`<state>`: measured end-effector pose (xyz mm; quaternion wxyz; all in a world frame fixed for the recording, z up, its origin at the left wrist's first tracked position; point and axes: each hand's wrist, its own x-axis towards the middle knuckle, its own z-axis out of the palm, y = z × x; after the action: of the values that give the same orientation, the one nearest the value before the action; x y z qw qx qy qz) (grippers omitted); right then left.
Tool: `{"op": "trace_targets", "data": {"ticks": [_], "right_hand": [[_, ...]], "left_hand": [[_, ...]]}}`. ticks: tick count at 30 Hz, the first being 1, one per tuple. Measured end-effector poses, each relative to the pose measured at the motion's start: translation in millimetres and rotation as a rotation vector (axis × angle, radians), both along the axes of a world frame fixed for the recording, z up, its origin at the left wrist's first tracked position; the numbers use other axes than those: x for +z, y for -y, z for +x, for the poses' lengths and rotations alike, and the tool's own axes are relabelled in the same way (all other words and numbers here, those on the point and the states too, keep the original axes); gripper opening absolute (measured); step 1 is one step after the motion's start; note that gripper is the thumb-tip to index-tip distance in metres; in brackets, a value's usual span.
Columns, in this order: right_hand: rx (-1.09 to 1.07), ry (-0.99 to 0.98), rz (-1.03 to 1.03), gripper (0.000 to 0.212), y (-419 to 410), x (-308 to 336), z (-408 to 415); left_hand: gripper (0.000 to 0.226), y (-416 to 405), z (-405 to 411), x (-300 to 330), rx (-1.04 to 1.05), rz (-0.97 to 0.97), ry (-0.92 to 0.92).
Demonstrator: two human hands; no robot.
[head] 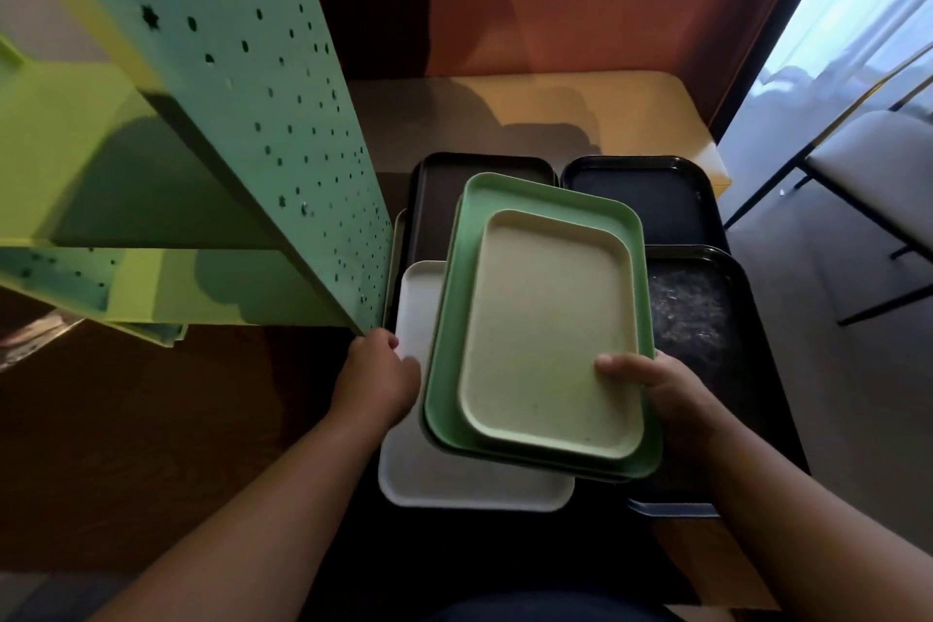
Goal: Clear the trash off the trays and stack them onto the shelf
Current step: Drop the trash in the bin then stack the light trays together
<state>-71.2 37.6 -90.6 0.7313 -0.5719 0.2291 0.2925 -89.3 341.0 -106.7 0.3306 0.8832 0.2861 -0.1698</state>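
A small pale cream tray (545, 333) lies nested on a larger green tray (454, 298), both tilted and lifted. My right hand (661, 394) grips their right edge, thumb on the cream tray. My left hand (378, 379) holds the left edge of the stack, next to a white tray (424, 475) lying underneath. The green perforated shelf (242, 106) stands to the left, its lower shelf (166, 288) bare. Crumpled clear plastic trash (691, 313) lies in a black tray (742, 278) on the right.
Two more dark trays, a brown one (439, 197) and a black one (651, 197), lie further back on the table (555, 116). A chair (858, 177) stands at the right near a bright window. An orange wall closes the back.
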Motion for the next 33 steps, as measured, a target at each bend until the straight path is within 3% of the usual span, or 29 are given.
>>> {"op": "trace_targets", "data": {"ticks": [3, 6, 10, 14, 20, 25, 33], "right_hand": [[-0.023, -0.002, 0.0, 0.065, 0.0, -3.3, -5.0], [-0.044, -0.016, 0.009, 0.054, -2.4, -3.7, -9.7], [-0.046, -0.044, 0.019, 0.072, -7.0, -6.7, -15.4], [-0.017, -0.058, 0.021, 0.067, -12.4, -5.1, -16.1], [0.008, -0.048, 0.005, 0.071, -11.5, -1.4, -12.6], [0.004, 0.007, -0.019, 0.07, -8.6, 4.4, -7.9], [-0.036, 0.188, -0.053, 0.07, 0.6, 23.6, 7.8]], "left_hand": [[0.03, 0.6, -16.7, -16.1, -0.107, 0.136, -0.093], [0.015, 2.5, -23.0, -22.4, -0.126, 0.166, -0.016], [0.014, 2.4, -25.1, -23.4, -0.129, 0.194, -0.032], [0.013, 0.3, -20.5, -22.9, -0.074, 0.183, -0.05], [0.019, 1.0, -15.4, -8.1, 0.218, -0.175, 0.126], [0.013, 5.5, -7.2, 3.3, 0.326, -0.386, 0.279], [0.009, 15.0, 17.6, 17.4, 0.449, -0.779, 0.352]]}}
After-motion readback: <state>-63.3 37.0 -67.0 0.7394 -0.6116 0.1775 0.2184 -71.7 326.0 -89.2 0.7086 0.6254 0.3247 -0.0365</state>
